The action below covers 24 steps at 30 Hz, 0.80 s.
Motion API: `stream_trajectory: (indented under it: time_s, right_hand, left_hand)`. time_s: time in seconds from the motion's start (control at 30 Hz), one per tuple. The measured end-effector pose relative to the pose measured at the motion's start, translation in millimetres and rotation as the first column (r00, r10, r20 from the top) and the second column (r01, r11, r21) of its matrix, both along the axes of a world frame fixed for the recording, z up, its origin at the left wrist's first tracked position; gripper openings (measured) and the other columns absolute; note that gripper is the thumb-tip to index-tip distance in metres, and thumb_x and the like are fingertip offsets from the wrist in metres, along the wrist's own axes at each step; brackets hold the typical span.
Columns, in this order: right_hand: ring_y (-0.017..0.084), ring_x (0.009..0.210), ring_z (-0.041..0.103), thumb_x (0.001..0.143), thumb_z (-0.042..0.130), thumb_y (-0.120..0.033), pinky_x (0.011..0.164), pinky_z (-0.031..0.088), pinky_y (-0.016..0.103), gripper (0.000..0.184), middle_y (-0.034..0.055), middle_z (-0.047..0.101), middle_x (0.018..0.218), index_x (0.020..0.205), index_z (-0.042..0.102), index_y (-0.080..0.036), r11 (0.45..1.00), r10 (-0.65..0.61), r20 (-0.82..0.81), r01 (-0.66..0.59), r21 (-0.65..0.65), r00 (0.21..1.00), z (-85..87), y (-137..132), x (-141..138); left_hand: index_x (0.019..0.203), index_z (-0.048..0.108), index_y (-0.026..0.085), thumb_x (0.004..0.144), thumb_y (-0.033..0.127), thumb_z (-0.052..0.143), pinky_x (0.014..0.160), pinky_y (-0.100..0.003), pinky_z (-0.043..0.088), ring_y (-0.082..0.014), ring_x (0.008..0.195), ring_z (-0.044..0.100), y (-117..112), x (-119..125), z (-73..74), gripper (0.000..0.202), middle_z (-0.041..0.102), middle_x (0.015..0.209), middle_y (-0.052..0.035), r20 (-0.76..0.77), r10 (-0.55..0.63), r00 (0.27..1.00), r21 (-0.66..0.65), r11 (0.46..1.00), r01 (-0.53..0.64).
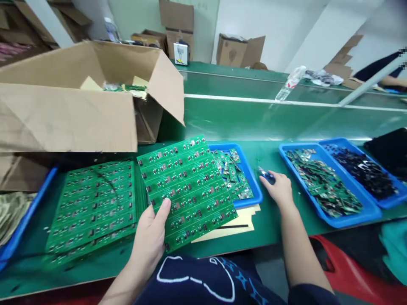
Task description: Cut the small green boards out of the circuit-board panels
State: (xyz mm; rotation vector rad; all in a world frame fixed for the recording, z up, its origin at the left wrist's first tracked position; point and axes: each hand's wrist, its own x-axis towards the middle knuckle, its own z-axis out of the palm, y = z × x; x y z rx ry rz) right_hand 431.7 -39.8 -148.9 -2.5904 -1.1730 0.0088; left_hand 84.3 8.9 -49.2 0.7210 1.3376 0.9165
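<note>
My left hand (149,239) grips a green circuit board (190,190), and my right hand (279,190) has its fingers curled around a small blue tool (267,175) near a blue tray (252,180).

Around the small tray (251,173) on the desk (270,228), stacked circuit boards (90,207) lie left, a carton (70,118) stands left and behind, two larger trays (341,178) sit right, and a conveyor (254,118) runs behind.

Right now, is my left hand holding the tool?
No, the left hand holds a circuit board; the right hand holds the blue tool.
</note>
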Motion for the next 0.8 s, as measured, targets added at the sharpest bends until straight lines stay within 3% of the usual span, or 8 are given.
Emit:
stream_trajectory:
  time_s: [0.13,0.23,0.33,0.43,0.5,0.63,0.7,0.8]
  right_hand:
    - [0.032,0.114,0.043,0.075,0.048,-0.05,0.094,0.033,0.049,0.054,0.0181,0.051,0.118,0.114,0.057,-0.014,0.974,0.03,-0.076,-0.013,0.224,0.997,7.5,-0.4,-15.9]
    - [0.028,0.119,0.042,0.079,0.044,-0.051,0.098,0.033,0.046,0.051,0.0162,0.048,0.123,0.115,0.054,-0.017,0.821,0.15,-0.28,0.038,0.569,0.948,22.3,-7.2,-61.5]
    - [0.027,0.112,0.051,0.075,0.048,-0.057,0.088,0.044,0.042,0.059,0.0125,0.059,0.112,0.122,0.047,-0.021,0.74,0.511,-0.695,0.152,0.656,0.506,30.3,-14.6,-121.3]
    - [0.027,0.105,0.057,0.068,0.055,-0.061,0.084,0.047,0.042,0.062,0.0097,0.066,0.099,0.117,0.05,-0.023,0.777,0.532,-0.838,0.324,0.539,0.119,29.1,-16.2,-159.7]
    - [0.027,0.098,0.06,0.067,0.058,-0.054,0.083,0.047,0.043,0.055,0.0082,0.068,0.094,0.112,0.053,-0.023,0.798,0.499,-0.867,0.393,0.458,-0.003,27.4,-14.4,-163.7]
    - [0.027,0.09,0.063,0.061,0.06,-0.04,0.081,0.048,0.044,0.048,0.0065,0.07,0.089,0.106,0.059,-0.021,0.796,0.478,-0.878,0.435,0.42,-0.025,29.8,-9.9,-141.4]
    - [0.027,0.088,0.064,0.061,0.058,-0.037,0.079,0.049,0.044,0.045,0.0061,0.07,0.088,0.103,0.06,-0.021,0.8,0.45,-0.893,0.438,0.41,0.013,33.3,-8.7,-130.9]
    - [0.027,0.084,0.065,0.061,0.06,-0.036,0.075,0.052,0.044,0.044,0.0064,0.07,0.088,0.102,0.061,-0.019,0.835,0.357,-0.934,0.443,0.327,0.016,40.9,-7.1,-124.9]
  left_hand:
    - [0.091,0.06,0.017,0.053,0.055,0.073,0.078,-0.035,0.051,-0.0241,0.089,0.063,-0.5,23.1,-4.2,0.056,0.069,0.092,-0.0059,0.038,-0.017,0.999,0.036,0.999,0.016]
    - [0.098,0.058,0.019,0.057,0.059,0.069,0.082,-0.035,0.05,-0.024,0.094,0.062,-2.0,37.0,-10.6,0.058,0.067,0.1,-0.0064,0.091,-0.014,0.996,0.034,0.999,0.011]
    - [0.106,0.055,0.022,0.061,0.06,0.065,0.085,-0.036,0.048,-0.0233,0.096,0.061,-7.6,50.4,-18.6,0.06,0.067,0.103,-0.0064,0.147,-0.051,0.988,0.03,0.998,0.047]
    - [0.099,0.059,0.02,0.06,0.058,0.067,0.081,-0.037,0.048,-0.0241,0.089,0.062,-9.4,55.9,-26.3,0.056,0.068,0.09,-0.0068,0.12,-0.193,0.974,0.038,0.981,0.19]
    - [0.084,0.062,0.019,0.058,0.057,0.068,0.078,-0.037,0.048,-0.024,0.083,0.062,-2.6,50.4,-28.9,0.047,0.067,0.078,-0.0063,0.009,-0.348,0.937,0.077,0.935,0.347]
    - [0.071,0.063,0.019,0.051,0.049,0.072,0.069,-0.031,0.048,-0.0234,0.079,0.06,26.0,23.7,-24.0,0.037,0.065,0.074,-0.0051,-0.375,-0.365,0.852,0.181,0.873,0.453]
    - [0.079,0.063,0.019,0.051,0.047,0.072,0.063,-0.029,0.048,-0.0222,0.075,0.061,37.0,13.1,-16.6,0.04,0.065,0.074,-0.0039,-0.426,-0.255,0.868,0.212,0.905,0.37]
    - [0.078,0.067,0.019,0.047,0.041,0.076,0.069,-0.03,0.049,-0.0245,0.076,0.062,41.5,10.0,-4.0,0.04,0.068,0.074,-0.0043,-0.444,-0.396,0.804,0.15,0.852,0.502]
